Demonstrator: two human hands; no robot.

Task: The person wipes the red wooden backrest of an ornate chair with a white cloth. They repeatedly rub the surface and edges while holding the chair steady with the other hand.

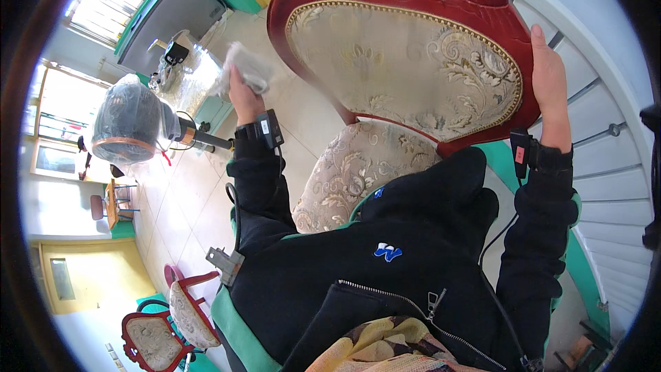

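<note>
My left hand (pixel 245 98) holds a crumpled grey-white cloth (pixel 249 70), blurred, out to the left of a chair. The chair's backrest has a carved red wooden frame (pixel 524 36) around a beige floral upholstered panel (pixel 403 62), edged with brass-coloured studs. Against the right side of this frame is my right hand (pixel 550 72), holding its edge; part of the fingers is hidden. Below the backrest, the matching floral seat (pixel 356 170) shows, partly covered by my dark clothing.
A white ribbed radiator or panel (pixel 604 150) runs close on the right. At left stand a plastic-wrapped machine head (pixel 126 121) on a pole, a cluttered table (pixel 211 108) and a grey chest freezer (pixel 173 20). Another red-framed chair (pixel 155 343) is at lower left.
</note>
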